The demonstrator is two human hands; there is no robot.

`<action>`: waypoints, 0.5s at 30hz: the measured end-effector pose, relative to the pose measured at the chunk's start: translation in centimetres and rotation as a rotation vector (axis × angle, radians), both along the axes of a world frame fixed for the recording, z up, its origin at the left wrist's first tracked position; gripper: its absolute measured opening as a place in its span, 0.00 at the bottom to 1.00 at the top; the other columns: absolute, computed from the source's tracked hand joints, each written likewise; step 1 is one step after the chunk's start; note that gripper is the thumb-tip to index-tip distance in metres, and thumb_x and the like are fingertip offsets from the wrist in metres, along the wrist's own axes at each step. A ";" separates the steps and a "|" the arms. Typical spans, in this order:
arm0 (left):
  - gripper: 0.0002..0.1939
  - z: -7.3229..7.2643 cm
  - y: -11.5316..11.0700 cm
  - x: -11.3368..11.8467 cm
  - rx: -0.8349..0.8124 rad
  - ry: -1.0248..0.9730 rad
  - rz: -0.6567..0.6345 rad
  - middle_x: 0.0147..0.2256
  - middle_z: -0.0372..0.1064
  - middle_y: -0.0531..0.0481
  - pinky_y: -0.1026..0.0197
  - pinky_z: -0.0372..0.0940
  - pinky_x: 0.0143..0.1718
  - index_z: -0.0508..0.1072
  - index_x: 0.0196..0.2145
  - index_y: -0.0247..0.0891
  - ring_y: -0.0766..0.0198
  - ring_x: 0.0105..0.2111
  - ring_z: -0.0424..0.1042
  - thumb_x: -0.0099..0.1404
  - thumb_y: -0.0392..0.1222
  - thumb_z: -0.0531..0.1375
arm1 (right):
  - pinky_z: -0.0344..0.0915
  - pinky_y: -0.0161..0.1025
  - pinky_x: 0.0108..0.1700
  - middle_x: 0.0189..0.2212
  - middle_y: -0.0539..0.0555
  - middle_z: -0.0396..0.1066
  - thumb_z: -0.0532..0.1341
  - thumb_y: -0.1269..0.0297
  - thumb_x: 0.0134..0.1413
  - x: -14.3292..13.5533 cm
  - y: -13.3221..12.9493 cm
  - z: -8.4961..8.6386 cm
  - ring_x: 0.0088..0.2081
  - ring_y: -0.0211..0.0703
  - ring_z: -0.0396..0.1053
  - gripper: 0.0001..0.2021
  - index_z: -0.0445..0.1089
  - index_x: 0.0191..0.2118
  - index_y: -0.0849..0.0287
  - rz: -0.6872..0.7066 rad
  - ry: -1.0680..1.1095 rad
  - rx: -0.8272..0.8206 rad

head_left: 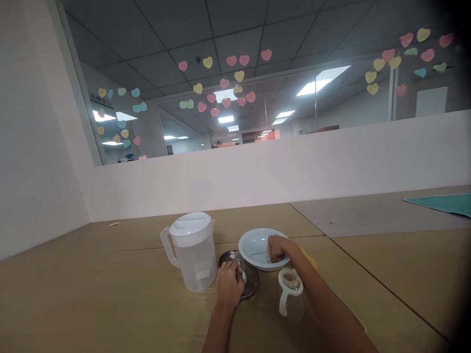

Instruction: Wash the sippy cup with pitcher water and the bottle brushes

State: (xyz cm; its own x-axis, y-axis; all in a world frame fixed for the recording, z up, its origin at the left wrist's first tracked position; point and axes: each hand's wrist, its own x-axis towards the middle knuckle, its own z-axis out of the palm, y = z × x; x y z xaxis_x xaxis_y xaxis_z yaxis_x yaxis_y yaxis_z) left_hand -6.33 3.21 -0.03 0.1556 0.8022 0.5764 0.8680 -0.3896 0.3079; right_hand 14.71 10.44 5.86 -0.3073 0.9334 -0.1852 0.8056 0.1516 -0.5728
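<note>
White plastic gleams on a tan tabletop as a person works with two bare hands before an interior window; the right hand dips inside a shallow white basin, its fingers bent inward and drawn together (whether they grip anything cannot be told, as the fingertips are hidden); the left hand lies with its fingers curled over a clear vessel on a round metal tray, though how firmly it grips is not visible. Just left of the tray stands a translucent pitcher with a white lid; near the right forearm, in front of the basin, a small clear jug stands open, its white handle facing the wearer. Teal cloth lies well apart at far right; heart-shaped notes in pink, yellow, green and blue dot the glass above.
</note>
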 end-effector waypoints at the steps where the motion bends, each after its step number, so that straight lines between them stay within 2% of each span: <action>1: 0.11 -0.1 0.0 0.0 0.003 0.009 0.013 0.29 0.68 0.49 0.59 0.56 0.37 0.67 0.25 0.38 0.58 0.35 0.65 0.51 0.26 0.49 | 0.57 0.30 0.20 0.07 0.45 0.59 0.60 0.78 0.21 -0.1 0.0 -0.1 0.14 0.32 0.59 0.04 0.66 0.11 0.63 -0.011 0.008 0.022; 4: 0.10 0.0 0.0 -0.1 0.036 0.019 0.050 0.28 0.67 0.48 0.59 0.55 0.36 0.65 0.25 0.38 0.58 0.34 0.65 0.51 0.26 0.50 | 0.59 0.28 0.23 0.12 0.47 0.65 0.59 0.75 0.28 0.1 -0.1 1.0 0.19 0.33 0.63 0.03 0.69 0.16 0.63 -0.049 0.089 0.149; 7: 0.06 0.4 -0.1 -0.2 0.089 -0.016 0.095 0.27 0.65 0.49 0.59 0.55 0.34 0.63 0.25 0.38 0.58 0.32 0.64 0.52 0.29 0.51 | 0.60 0.27 0.25 0.22 0.53 0.71 0.57 0.71 0.39 0.9 -1.1 3.9 0.24 0.34 0.67 0.06 0.71 0.25 0.64 -0.112 0.196 0.317; 9: 0.05 0.6 -0.3 -0.1 0.129 -0.052 0.105 0.28 0.64 0.49 0.60 0.55 0.33 0.62 0.26 0.38 0.59 0.32 0.63 0.53 0.31 0.51 | 0.63 0.27 0.27 0.27 0.54 0.72 0.55 0.68 0.44 1.7 -2.7 6.2 0.27 0.33 0.68 0.08 0.70 0.30 0.64 -0.113 0.273 0.371; 12: 0.03 0.6 -0.3 0.0 0.188 -0.095 0.087 0.28 0.62 0.50 0.61 0.56 0.33 0.60 0.27 0.39 0.60 0.32 0.63 0.57 0.34 0.51 | 0.65 0.30 0.27 0.24 0.54 0.72 0.58 0.65 0.43 2.6 -5.9 9.1 0.26 0.35 0.68 0.08 0.69 0.29 0.64 0.029 0.454 0.308; 15: 0.06 0.6 -0.3 0.2 0.237 -0.120 0.059 0.28 0.62 0.50 0.61 0.57 0.33 0.60 0.27 0.39 0.61 0.31 0.63 0.62 0.39 0.50 | 0.66 0.30 0.26 0.24 0.52 0.72 0.59 0.66 0.39 2.8 -8.8 10.6 0.25 0.35 0.68 0.07 0.70 0.27 0.63 0.151 0.426 0.177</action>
